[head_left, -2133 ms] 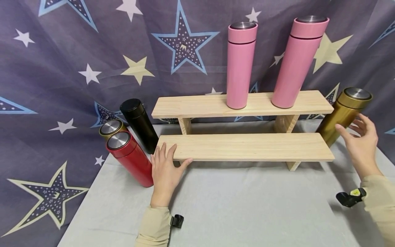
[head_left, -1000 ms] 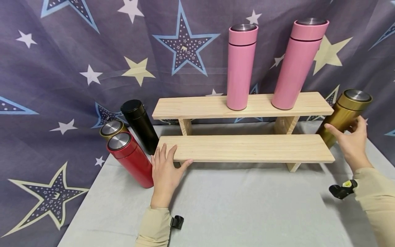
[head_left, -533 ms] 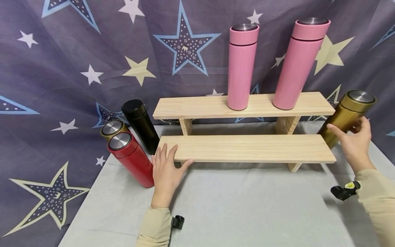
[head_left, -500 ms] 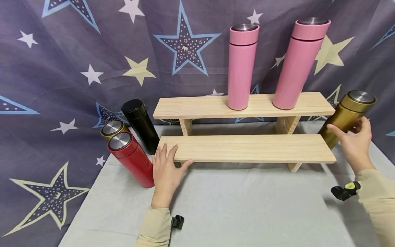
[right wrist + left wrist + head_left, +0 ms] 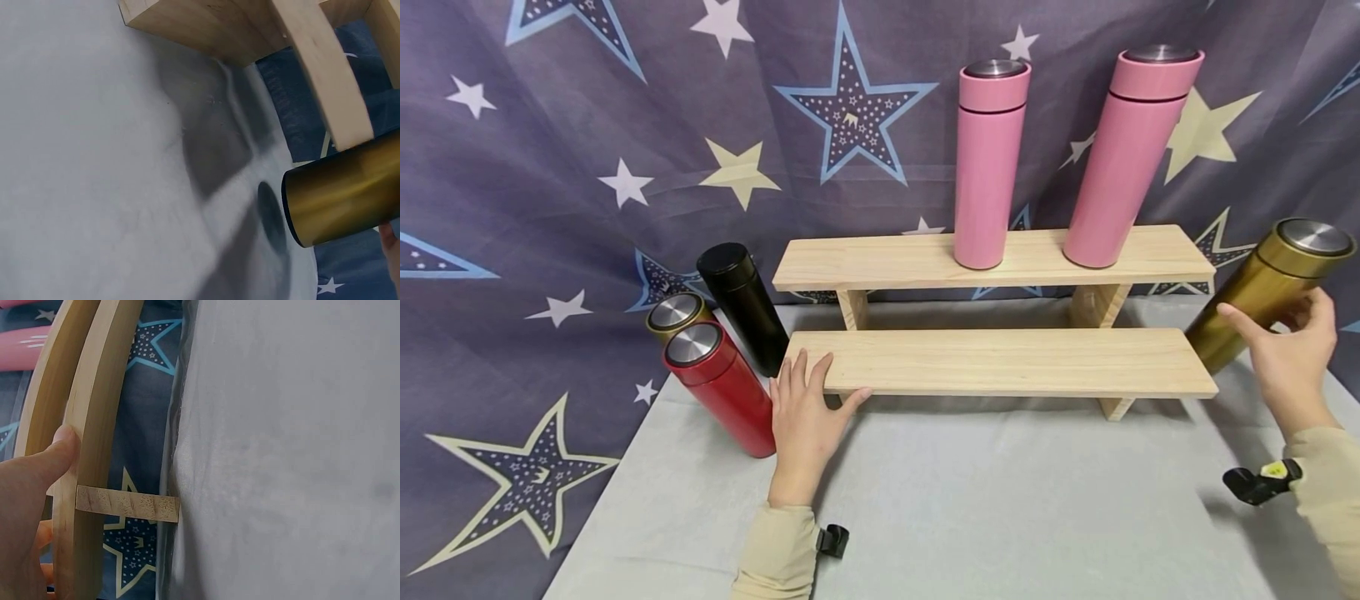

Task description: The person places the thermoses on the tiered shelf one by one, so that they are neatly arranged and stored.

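At the right of the head view, my right hand point(image 5: 1292, 358) grips the side of a gold thermos bottle point(image 5: 1251, 300) with a steel-topped lid. The right wrist view shows this bottle's base point(image 5: 294, 209) raised over the cloth, with a shadow below it. My left hand point(image 5: 805, 425) rests on the left end of the lower board point(image 5: 1000, 360) of a two-step wooden shelf, fingers over the top. In the left wrist view its thumb point(image 5: 61, 447) lies against the board's front edge. Two pink thermos bottles point(image 5: 988, 175) stand on the upper board point(image 5: 865, 258).
Left of the shelf stand a red thermos point(image 5: 726, 396), a black thermos point(image 5: 745, 308) and a second gold thermos point(image 5: 673, 312), partly hidden behind the red one. A star-patterned curtain point(image 5: 647, 100) hangs behind the table, which has a pale grey cloth point(image 5: 1000, 500).
My right hand has closed round the gold thermos, then shifted with it slightly to the right, away from the shelf end. My left hand stays on the lower board.
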Motion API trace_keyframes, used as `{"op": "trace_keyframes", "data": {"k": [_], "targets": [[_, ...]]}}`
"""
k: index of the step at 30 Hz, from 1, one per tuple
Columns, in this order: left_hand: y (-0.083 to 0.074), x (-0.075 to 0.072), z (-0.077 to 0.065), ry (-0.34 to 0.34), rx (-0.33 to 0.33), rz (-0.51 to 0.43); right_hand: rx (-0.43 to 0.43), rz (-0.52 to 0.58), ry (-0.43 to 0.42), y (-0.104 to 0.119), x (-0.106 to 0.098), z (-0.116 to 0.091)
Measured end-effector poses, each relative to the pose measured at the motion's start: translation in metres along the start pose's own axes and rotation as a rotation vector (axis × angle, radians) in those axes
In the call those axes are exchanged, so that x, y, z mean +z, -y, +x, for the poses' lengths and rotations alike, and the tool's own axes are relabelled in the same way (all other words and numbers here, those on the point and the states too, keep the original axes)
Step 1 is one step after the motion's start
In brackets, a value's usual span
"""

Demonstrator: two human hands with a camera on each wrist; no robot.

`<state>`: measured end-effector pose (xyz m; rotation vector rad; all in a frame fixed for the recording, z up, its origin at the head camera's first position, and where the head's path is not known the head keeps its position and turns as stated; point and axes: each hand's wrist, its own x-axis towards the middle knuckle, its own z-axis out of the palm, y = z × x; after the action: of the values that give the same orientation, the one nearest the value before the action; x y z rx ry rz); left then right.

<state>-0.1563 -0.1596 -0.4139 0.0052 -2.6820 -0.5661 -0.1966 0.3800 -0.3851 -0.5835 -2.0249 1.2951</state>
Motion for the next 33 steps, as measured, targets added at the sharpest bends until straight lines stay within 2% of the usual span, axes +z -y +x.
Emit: {"op": "trace_keyframes", "data": {"k": [9,16,19,24,33], "targets": [[0.001,0.000,0.000,0.005,-0.003,0.001,-0.044,-0.001,-0.013,0.004,-0.013,-0.004],[0.000,0.001,0.000,0.000,0.004,0.002,0.010,0.026,0.014,0.011,-0.026,-0.007],[0.000,0.001,0.000,0.000,0.004,-0.004,0.007,0.007,0.009,0.012,-0.030,-0.009],[-0.001,0.001,0.000,-0.004,0.006,-0.007,-0.006,0.044,-0.003,0.016,-0.035,-0.011],[0.000,0.001,0.000,-0.011,0.007,0.003,-0.178,0.195,-0.050,0.023,-0.039,-0.010]]}}
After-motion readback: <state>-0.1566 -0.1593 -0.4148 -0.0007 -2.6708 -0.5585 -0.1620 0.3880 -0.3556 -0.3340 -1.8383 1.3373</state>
